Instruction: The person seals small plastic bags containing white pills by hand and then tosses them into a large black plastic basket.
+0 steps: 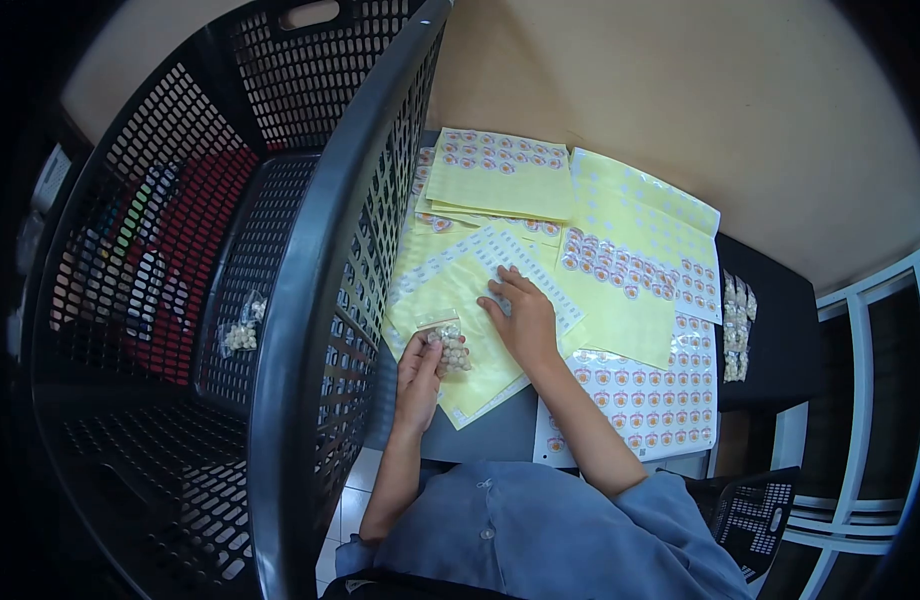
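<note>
My left hand (418, 372) is closed on a small clear plastic bag (453, 350) filled with round, cream-coloured pieces. Thumb and fingers pinch the bag at its left side, over a yellow backing sheet (471, 385). My right hand (523, 318) rests on the pale label sheet just right of the bag, thumb and fingers apart and nothing in them. Around both hands lie more sticker sheets; one white sheet (640, 395) carries rows of round orange-and-pink labels, and a yellow sheet (620, 320) is partly peeled.
A large black perforated plastic basket (310, 330) stands close on the left, its wall rising beside my left arm. Inside are a few similar bags (243, 335). Several filled bags (737, 325) line the dark surface at right. A tan wall (680, 80) closes off the back.
</note>
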Demonstrator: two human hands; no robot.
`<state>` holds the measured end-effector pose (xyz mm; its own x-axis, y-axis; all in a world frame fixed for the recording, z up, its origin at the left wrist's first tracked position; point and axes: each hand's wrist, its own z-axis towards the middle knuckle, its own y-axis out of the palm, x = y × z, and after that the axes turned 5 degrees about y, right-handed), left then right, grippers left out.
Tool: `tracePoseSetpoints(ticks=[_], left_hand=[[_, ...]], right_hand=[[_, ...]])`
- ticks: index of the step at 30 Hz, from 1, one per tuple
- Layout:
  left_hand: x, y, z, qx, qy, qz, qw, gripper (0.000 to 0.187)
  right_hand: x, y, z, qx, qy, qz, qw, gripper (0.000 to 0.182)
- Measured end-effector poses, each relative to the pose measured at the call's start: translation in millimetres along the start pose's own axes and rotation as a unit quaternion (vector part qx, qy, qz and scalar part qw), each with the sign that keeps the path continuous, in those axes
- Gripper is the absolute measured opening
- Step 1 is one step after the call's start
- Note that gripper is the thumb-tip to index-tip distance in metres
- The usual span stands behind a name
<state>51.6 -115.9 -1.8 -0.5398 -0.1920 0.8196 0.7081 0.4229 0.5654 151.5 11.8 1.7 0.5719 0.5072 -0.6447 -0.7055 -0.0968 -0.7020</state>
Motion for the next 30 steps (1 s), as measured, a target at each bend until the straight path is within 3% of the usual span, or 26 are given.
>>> tracePoseSetpoints(ticks=[12,14,15,17,18,21,30], left_hand=[[-6.2,-4.4,-0.4,-0.015,0.003,0.032,0.999,0.021],[-5.9,-3.5,-1.4,-0.010,0.008,0.029,0.999,0.018],[-5.7,-2.9,-2.1,-0.014,0.022,0.052,0.998,0.017],[0.4,5.7,-3.9,-0.021,0.036,0.075,0.996,0.017],[5.4,11.8,-6.8,-0.016,0.033,0.069,0.997,0.017],[13.3,25.0,-4.5,-0.019,0.061,0.081,0.995,0.019],[20.8,58.2,-1.6,-0.055,0.164,0.168,0.970,0.025]], right_hand=[[-8.2,2.6,3.8,0.026,-0.033,-0.040,0.998,0.011],[-19.7,-8.1,10.0,-0.038,0.067,0.007,0.997,0.010],[-16.4,-7.6,12.5,-0.037,0.067,0.007,0.997,0.010],[-12.2,-8.8,16.7,0.070,-0.015,0.049,0.996,0.009],[-11.8,-10.2,13.6,0.072,-0.014,0.050,0.996,0.009],[-42.3,-37.2,0.5,0.204,-0.093,0.122,0.967,0.011],[-60.7,-49.5,-31.1,0.205,-0.200,0.099,0.953,0.017]])
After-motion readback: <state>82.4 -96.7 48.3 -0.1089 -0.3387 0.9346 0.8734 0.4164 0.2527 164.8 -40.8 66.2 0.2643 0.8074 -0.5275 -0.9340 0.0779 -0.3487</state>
